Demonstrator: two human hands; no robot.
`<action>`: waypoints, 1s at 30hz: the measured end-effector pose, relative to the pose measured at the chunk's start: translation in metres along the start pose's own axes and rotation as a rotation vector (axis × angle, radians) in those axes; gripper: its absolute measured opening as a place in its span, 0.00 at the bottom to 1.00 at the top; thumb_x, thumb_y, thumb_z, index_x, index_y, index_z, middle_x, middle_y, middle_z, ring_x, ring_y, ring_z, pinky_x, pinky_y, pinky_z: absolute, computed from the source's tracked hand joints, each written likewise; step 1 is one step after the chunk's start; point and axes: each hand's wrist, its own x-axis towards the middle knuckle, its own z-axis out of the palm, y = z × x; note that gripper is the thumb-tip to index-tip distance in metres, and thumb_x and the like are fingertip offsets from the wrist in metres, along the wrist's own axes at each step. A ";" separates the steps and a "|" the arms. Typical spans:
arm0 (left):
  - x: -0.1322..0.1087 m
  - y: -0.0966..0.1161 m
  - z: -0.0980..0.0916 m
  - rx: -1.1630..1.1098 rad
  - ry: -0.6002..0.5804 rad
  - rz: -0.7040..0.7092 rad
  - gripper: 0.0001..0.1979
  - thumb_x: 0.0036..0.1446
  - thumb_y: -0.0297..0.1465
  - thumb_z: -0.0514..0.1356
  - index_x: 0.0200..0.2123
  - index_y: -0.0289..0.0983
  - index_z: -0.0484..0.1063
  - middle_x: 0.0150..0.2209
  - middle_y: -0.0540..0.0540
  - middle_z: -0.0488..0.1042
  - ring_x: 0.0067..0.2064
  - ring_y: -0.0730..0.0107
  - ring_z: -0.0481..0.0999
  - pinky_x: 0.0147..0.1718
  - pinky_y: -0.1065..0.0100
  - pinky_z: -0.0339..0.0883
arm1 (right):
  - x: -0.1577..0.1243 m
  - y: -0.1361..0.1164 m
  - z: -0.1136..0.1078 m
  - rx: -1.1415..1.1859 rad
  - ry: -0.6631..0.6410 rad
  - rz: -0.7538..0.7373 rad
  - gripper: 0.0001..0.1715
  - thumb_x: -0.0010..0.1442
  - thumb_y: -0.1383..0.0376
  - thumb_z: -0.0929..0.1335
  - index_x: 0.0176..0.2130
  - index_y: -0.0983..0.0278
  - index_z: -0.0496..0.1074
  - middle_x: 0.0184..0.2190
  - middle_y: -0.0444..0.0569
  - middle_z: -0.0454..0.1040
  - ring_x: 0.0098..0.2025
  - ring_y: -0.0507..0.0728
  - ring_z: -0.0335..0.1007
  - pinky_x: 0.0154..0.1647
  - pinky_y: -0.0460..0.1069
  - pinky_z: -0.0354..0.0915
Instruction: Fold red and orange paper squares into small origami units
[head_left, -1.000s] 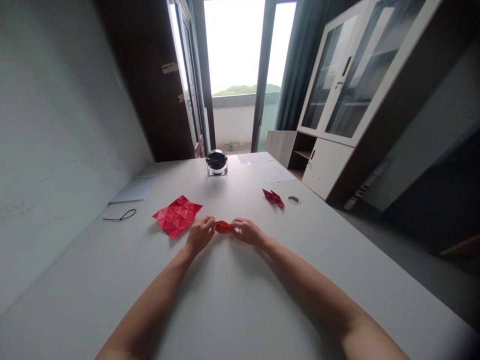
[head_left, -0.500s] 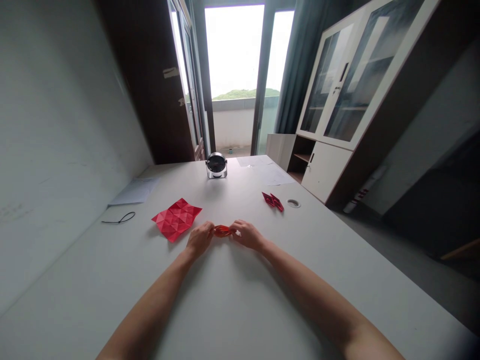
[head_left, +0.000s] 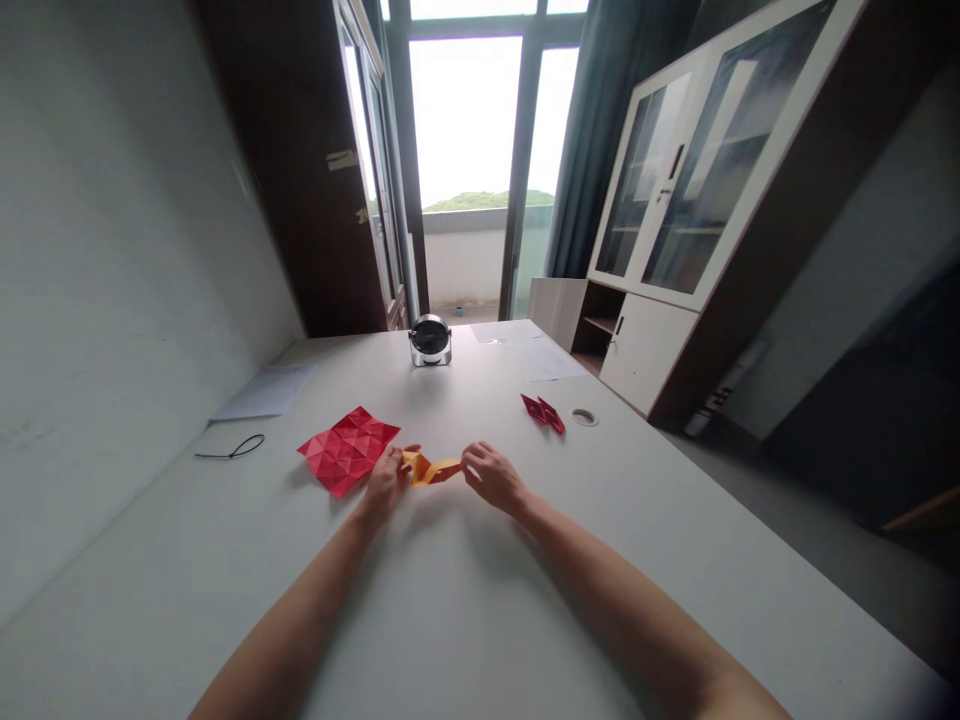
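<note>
Between my hands stretches a piece of folded orange paper (head_left: 429,470), lighter yellow-orange on its left part, held a little above the table. My left hand (head_left: 388,478) pinches its left end, close to the right edge of a creased red paper sheet (head_left: 345,452) lying on the table. The paper's right end is between the fingertips of my right hand (head_left: 490,474). Farther right lie small folded dark red paper pieces (head_left: 543,412), apart from both hands.
The white table (head_left: 465,620) carries a round metal-framed device (head_left: 430,341) at the back. Left are a black cable loop (head_left: 234,449) and a paper stack (head_left: 264,391). A cable hole (head_left: 584,417) and loose sheets (head_left: 553,362) are on the right. White cabinets (head_left: 651,345) stand beyond.
My hands have moved apart, the left one leftward, and the orange paper has opened from a compact fold into a longer, twisted strip. The view has tilted slightly upward.
</note>
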 end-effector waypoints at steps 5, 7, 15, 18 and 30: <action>0.006 0.000 -0.014 -0.024 0.065 0.018 0.21 0.66 0.47 0.42 0.34 0.39 0.64 0.39 0.40 0.76 0.48 0.60 0.78 0.47 0.56 0.73 | 0.000 0.003 -0.002 0.033 0.091 0.027 0.08 0.64 0.73 0.64 0.38 0.61 0.69 0.43 0.51 0.72 0.46 0.59 0.66 0.48 0.53 0.67; 0.008 -0.001 -0.019 0.069 0.091 0.033 0.22 0.66 0.48 0.40 0.31 0.40 0.61 0.35 0.42 0.75 0.44 0.62 0.78 0.45 0.58 0.73 | -0.002 0.006 -0.002 0.021 0.093 0.059 0.08 0.63 0.74 0.64 0.39 0.61 0.68 0.42 0.51 0.72 0.46 0.59 0.67 0.47 0.52 0.67; -0.001 -0.002 -0.010 0.459 -0.018 0.140 0.13 0.63 0.42 0.49 0.31 0.41 0.62 0.25 0.51 0.70 0.27 0.68 0.70 0.29 0.67 0.63 | -0.005 0.014 0.004 -0.120 -0.030 0.113 0.07 0.62 0.73 0.66 0.37 0.61 0.69 0.38 0.49 0.73 0.40 0.56 0.68 0.39 0.48 0.65; -0.011 0.005 -0.001 0.724 -0.091 0.197 0.09 0.61 0.39 0.55 0.35 0.41 0.68 0.25 0.52 0.70 0.27 0.68 0.70 0.28 0.68 0.56 | -0.004 0.015 0.003 -0.129 -0.080 0.045 0.07 0.61 0.74 0.67 0.36 0.61 0.70 0.38 0.49 0.73 0.43 0.56 0.68 0.42 0.48 0.66; -0.017 0.019 0.002 0.994 -0.182 0.153 0.15 0.62 0.42 0.55 0.45 0.41 0.74 0.31 0.49 0.77 0.32 0.66 0.74 0.31 0.70 0.55 | 0.000 0.001 -0.007 -0.163 -0.115 -0.026 0.07 0.64 0.71 0.66 0.39 0.62 0.74 0.44 0.52 0.74 0.48 0.58 0.65 0.48 0.51 0.66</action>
